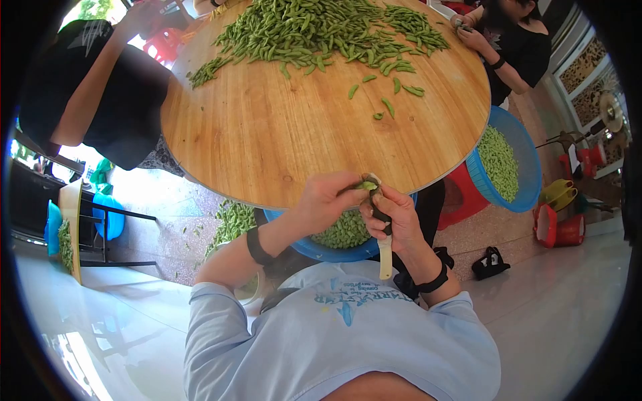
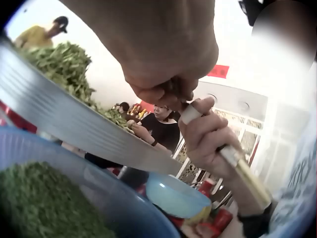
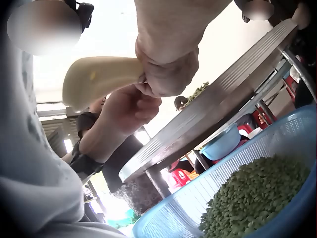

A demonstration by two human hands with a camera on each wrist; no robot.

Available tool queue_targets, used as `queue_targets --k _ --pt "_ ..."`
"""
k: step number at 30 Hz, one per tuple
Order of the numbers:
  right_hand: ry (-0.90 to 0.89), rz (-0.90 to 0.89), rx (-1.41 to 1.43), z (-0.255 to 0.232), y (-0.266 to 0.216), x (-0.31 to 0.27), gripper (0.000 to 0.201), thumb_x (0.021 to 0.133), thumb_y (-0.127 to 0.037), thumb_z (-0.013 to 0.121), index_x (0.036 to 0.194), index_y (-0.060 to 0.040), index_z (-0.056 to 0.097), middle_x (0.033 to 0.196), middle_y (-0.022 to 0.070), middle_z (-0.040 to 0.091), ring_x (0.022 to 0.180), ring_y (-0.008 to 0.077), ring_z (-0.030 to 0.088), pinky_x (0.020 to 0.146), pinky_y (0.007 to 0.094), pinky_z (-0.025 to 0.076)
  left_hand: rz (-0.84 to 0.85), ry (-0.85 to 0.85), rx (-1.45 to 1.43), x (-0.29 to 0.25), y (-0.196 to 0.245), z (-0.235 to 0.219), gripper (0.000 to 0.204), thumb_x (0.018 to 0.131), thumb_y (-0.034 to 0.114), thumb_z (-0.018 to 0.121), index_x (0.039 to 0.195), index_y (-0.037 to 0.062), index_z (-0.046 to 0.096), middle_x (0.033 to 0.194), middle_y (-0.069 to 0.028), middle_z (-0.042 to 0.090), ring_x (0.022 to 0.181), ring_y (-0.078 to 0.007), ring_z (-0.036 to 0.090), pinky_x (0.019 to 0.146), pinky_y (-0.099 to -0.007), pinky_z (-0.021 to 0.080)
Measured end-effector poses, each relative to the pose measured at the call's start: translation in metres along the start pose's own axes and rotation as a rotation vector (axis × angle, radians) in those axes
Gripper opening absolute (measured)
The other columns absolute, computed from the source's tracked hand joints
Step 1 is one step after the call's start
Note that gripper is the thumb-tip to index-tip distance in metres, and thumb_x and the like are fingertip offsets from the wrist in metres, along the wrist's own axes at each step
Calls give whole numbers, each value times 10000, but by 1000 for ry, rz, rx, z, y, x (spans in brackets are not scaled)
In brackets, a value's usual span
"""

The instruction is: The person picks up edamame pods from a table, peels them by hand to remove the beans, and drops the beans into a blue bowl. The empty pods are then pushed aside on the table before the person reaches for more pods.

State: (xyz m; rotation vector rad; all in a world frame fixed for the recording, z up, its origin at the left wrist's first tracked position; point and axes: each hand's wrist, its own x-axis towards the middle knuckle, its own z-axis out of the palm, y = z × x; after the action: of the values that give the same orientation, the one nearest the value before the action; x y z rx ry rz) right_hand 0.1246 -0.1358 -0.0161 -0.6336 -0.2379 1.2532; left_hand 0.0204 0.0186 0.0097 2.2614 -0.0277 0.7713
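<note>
My left hand (image 1: pixel 328 199) pinches a green bean pod (image 1: pixel 367 186) just over the near edge of the round wooden table (image 1: pixel 294 147). Close against it, my right hand (image 1: pixel 400 217) grips a slim tool with a cream handle (image 1: pixel 385 259); its working end is hidden among the fingers. In the left wrist view a pale wrap (image 2: pixel 192 114) circles a finger of the right hand. Below both hands is a blue basin (image 3: pixel 163 210) with a heap of shelled green beans (image 3: pixel 257 193). A large pile of unshelled pods (image 1: pixel 301 30) covers the table's far side.
A second blue basin (image 1: pixel 528 157) of shelled beans stands right of the table. More green pods or husks (image 1: pixel 234 220) lie on the floor at left. People sit at both sides; the right one (image 1: pixel 515 47) handles something small. A black bag (image 1: pixel 490 262) lies on the floor.
</note>
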Motion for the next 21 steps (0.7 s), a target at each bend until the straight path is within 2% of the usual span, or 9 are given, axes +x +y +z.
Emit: queue_targets --k 2,5,6,9,11,12,14,19,21 --pt "1 -18 -26 2 0 0 286 939 -118 531 1206 -15 553 801 119 576 520 96 469 383 196 369 -571 -36 -603 -2 4 0 141 903 144 602 909 10 642 677 -14 581 605 -86 536 533 -219 414" --pt "25 -89 -200 4 0 0 238 936 -95 528 1153 -1 558 780 98 569 525 84 458 391 194 351 -579 -61 -656 -3 2 1 191 948 178 554 931 10 641 700 38 560 650 -19 485 548 -191 391" --pt "68 -217 -463 -2 6 1 264 915 -58 543 1171 5 557 798 85 590 536 85 479 421 199 374 -581 -58 -656 -4 0 0 191 948 178 554 931 10 641 700 38 560 650 -19 485 548 -191 391" --pt "148 -452 -884 -10 13 5 296 876 -20 587 1168 18 557 807 57 613 569 89 518 479 222 419 -653 -174 -507 -7 -4 -3 168 935 148 552 920 0 630 693 -10 569 639 -64 515 560 -224 413" --pt "189 -559 -1037 -10 14 8 297 858 -17 615 1147 24 557 797 42 615 591 91 537 506 240 441 -362 -198 -263 -12 0 -2 125 912 87 535 934 -11 611 723 -88 575 642 -176 557 580 -289 438" --pt "178 -634 -1127 -8 13 10 284 840 -22 631 1109 25 556 783 62 612 599 112 555 519 264 455 -365 -200 -264 -14 1 -1 125 912 87 535 934 -11 611 723 -88 575 642 -176 557 580 -289 438" --pt "163 -712 -1218 -4 11 13 272 821 -28 648 1071 26 555 768 82 609 608 133 573 532 288 468 -275 -192 -160 -16 2 0 122 865 29 528 957 -9 598 775 -161 563 679 -301 571 603 -350 451" --pt "175 -830 -1500 -8 17 16 257 720 19 620 963 23 536 692 156 533 579 299 578 505 349 455 -315 -222 -105 -23 -2 4 171 812 20 551 973 4 604 799 -177 571 705 -349 573 610 -362 454" --pt "178 -831 -1511 -6 16 14 268 705 27 610 963 22 536 685 155 528 581 314 577 503 362 454 -320 -220 -120 -25 0 4 183 800 24 558 975 5 606 796 -181 575 709 -351 576 613 -362 455"
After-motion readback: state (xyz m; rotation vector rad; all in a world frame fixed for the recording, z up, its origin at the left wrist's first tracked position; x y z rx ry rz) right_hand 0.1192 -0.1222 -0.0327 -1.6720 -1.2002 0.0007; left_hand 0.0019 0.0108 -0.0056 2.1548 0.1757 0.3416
